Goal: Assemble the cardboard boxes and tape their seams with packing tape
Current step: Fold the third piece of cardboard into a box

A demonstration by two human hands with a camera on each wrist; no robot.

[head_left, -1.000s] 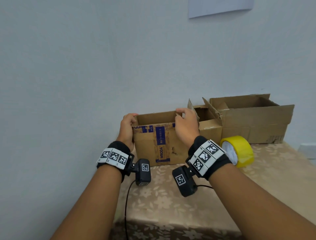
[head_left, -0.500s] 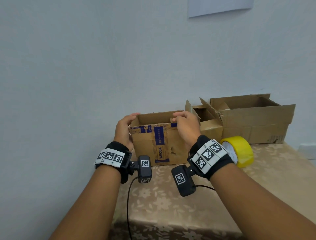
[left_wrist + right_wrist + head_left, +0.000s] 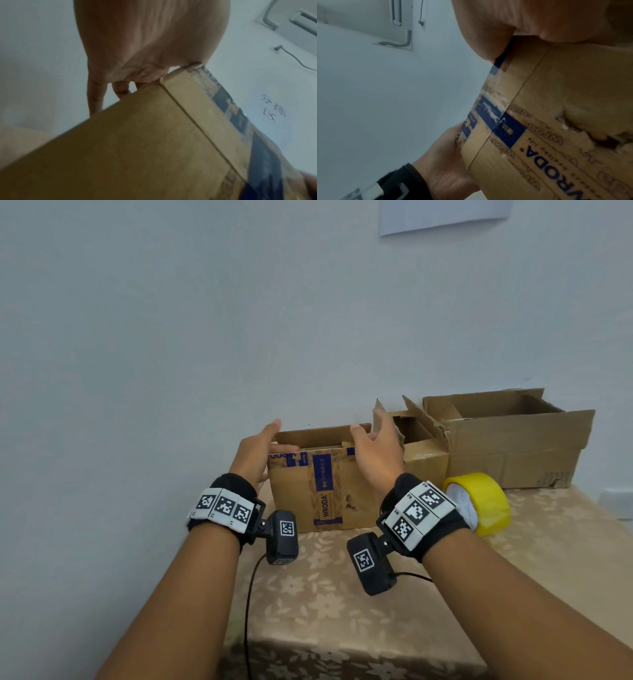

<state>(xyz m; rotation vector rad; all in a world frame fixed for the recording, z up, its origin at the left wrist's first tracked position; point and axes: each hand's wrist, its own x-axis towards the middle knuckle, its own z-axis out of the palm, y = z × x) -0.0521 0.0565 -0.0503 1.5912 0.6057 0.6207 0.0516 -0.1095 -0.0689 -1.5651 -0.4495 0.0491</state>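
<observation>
Box: a small brown cardboard box with blue printed bands (image 3: 322, 491) stood on the floral beige surface (image 3: 342, 611) against the pale wall, top not yet closed.
Left hand: the left hand (image 3: 255, 455) lay against the box's left end, fingers straight, thumb over the near rim.
Right hand: the right hand (image 3: 375, 451) was at the box's right top corner, fingers spread and relaxed, gripping nothing.
Change: a second before, both hands were curled over the rim; now they had opened and risen, so I judged the flaps were being let go or re-taken, nothing sealed.
Tape: the yellow roll of packing tape (image 3: 479, 503) sat just right of the box, untouched.
Other boxes: two open brown cartons (image 3: 513, 453) stood right of the box, beyond the roll.
Views: only the right wrist view showed a torn hole (image 3: 590, 129) in the box's front; the left wrist view showed the plain end panel (image 3: 137, 148) under the left palm.
</observation>
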